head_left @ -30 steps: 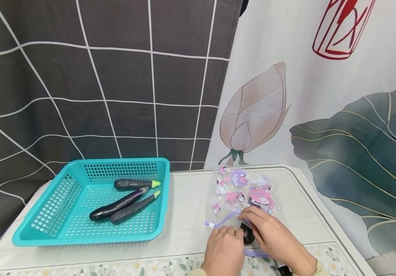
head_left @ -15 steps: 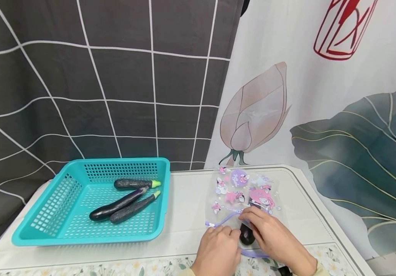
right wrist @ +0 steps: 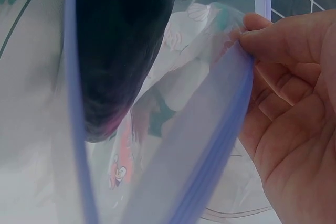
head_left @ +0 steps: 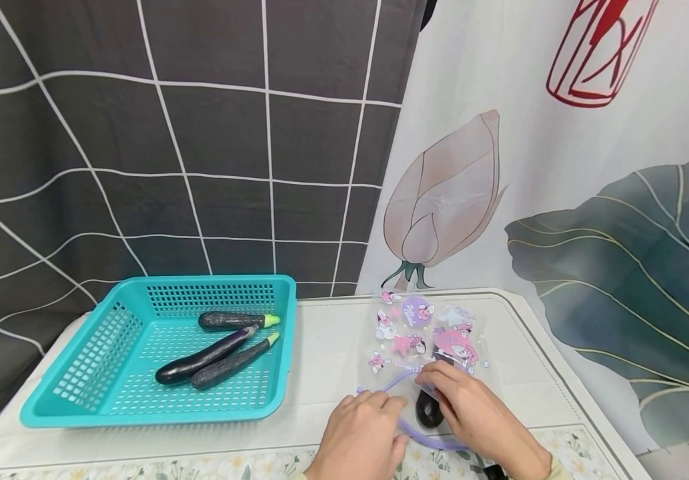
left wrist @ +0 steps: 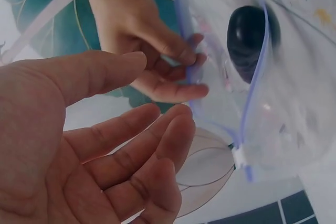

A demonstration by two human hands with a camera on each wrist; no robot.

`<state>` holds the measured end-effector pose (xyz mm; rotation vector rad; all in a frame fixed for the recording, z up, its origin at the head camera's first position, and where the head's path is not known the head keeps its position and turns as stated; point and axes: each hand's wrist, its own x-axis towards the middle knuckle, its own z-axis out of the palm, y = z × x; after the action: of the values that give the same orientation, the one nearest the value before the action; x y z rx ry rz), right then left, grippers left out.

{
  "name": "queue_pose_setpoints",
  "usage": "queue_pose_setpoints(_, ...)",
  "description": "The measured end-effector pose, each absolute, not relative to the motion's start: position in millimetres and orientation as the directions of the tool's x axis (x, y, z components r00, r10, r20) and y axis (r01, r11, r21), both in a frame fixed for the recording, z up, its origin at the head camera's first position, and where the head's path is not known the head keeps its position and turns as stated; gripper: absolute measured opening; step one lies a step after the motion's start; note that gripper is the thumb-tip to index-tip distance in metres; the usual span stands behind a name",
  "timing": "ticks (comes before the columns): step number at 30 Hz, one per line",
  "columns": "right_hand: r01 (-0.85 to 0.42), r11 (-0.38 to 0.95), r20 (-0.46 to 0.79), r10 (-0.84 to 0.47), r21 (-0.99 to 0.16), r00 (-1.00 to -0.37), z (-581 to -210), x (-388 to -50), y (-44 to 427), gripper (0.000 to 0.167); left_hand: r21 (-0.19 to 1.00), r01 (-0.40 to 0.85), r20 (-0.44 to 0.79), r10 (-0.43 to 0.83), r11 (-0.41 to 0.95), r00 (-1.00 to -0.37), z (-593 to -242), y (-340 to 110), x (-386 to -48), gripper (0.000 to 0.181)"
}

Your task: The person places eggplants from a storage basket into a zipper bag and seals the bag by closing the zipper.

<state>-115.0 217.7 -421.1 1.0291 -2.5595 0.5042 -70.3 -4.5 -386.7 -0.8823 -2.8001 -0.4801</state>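
Note:
A clear bag with pink and purple prints [head_left: 401, 343] lies on the table, its purple-edged mouth gaping toward the person. Inside rests a dark eggplant [head_left: 429, 409], its rounded end at the mouth. The right hand [head_left: 483, 415] pinches the bag's upper edge between thumb and fingers, as the right wrist view shows with the hand [right wrist: 294, 77] at the purple strip [right wrist: 223, 124]. The left hand [head_left: 361, 437] is at the left of the mouth; in the left wrist view this hand [left wrist: 105, 135] has thumb and fingers apart with nothing between them. A white slider [left wrist: 239, 157] sits at the strip's end.
A turquoise basket [head_left: 158, 420] stands on the left of the table, holding three dark vegetables, among them a glossy one [head_left: 206, 357]. A gridded dark cloth [head_left: 224, 133] and a printed white curtain [head_left: 518, 167] hang behind the table.
The left hand has moved left and away from the eggplant's end, its thumb now spread from the fingers. More of the bag's mouth and the eggplant shows. The right hand has stayed at the bag's edge.

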Motion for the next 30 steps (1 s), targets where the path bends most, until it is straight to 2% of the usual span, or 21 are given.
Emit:
queue_pose_setpoints(13, -0.716, 0.669, 0.434, -0.596, -0.198, -0.676, -420.1, -114.1, 217.1, 0.033, 0.276, 0.527, 0.172, 0.498, 0.804, -0.850, -369.8, -33.1, -65.1, 0.039)
queue_pose_setpoints(30, -0.713, 0.671, 0.423, -0.596, -0.204, -0.683, -418.8, -113.1, 215.8, 0.034, 0.370, 0.450, 0.250, 0.380, 0.813, -0.891, -351.3, -77.3, -59.6, 0.037)
